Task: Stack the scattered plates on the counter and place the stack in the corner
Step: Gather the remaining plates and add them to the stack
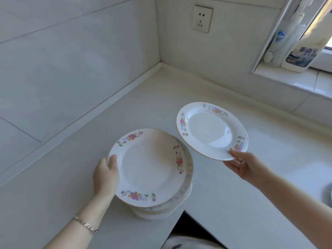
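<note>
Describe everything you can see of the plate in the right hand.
The plate is round, white and glossy, like glazed ceramic, with a thin gilt edge and pink, yellow and purple flower sprays on its rim. Empty, it hangs tilted above the counter, right of the stack and clear of it. Only the right hand touches it, pinching the near edge, thumb above, fingers beneath.

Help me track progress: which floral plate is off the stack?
The plate the right hand pinches by its rim, tilted in the air; the top plate lies on the stack, gripped by the left hand.
</note>
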The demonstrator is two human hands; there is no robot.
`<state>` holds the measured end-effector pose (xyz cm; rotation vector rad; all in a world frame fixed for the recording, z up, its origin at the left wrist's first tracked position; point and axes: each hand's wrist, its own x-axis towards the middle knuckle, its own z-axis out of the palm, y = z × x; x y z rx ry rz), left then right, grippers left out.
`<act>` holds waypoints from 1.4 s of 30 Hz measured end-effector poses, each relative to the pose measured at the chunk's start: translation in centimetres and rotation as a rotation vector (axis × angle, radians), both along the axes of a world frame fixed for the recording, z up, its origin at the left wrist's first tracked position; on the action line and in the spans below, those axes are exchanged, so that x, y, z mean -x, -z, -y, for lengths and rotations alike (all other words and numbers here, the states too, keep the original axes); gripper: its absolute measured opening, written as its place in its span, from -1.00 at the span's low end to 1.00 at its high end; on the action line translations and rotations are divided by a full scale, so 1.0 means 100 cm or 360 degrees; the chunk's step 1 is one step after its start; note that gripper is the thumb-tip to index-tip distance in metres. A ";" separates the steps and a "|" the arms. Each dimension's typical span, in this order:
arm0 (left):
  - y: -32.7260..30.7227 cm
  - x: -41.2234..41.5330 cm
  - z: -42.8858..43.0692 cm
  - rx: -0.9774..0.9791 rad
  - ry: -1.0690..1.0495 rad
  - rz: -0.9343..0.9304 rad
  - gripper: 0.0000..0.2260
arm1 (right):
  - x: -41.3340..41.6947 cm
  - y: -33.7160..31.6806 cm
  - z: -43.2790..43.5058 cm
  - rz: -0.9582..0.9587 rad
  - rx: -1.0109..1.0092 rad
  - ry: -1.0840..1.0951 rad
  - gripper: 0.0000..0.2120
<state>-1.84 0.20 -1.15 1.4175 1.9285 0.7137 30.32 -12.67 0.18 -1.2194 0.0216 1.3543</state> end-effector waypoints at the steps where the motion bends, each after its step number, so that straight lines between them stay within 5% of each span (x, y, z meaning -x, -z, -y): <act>1: 0.001 0.001 0.002 -0.0034 0.0004 -0.0054 -0.73 | 0.000 0.000 -0.001 0.0015 0.0001 -0.0016 -0.87; 10: 0.027 -0.006 0.017 0.0127 0.0059 0.0098 -0.87 | 0.004 0.005 0.000 0.0110 0.0016 -0.0090 -0.87; 15: 0.032 -0.006 0.025 0.0033 0.0215 0.0250 -0.57 | 0.007 0.004 0.006 0.0212 -0.0048 -0.0147 -0.87; 18: 0.035 -0.002 0.025 0.0065 0.0138 0.0515 -0.56 | 0.012 0.004 0.011 0.0338 -0.0060 -0.0267 -0.34; 20: 0.036 -0.001 0.025 0.0079 0.0066 0.0674 -0.57 | 0.020 0.007 0.012 0.0412 -0.0059 -0.0367 -0.24; 24: 0.034 -0.004 0.023 0.0090 -0.0052 0.0894 -0.59 | 0.047 0.010 0.005 0.0454 0.0004 -0.0530 -0.93; 34: 0.033 -0.004 0.020 0.0080 -0.0209 0.0931 -0.65 | 0.084 0.016 -0.012 0.0751 0.0115 -0.0861 -0.93; 42: 0.027 -0.008 0.021 0.0127 -0.0227 0.0986 -0.68 | 0.095 0.014 -0.019 0.1686 0.0423 -0.1352 -0.70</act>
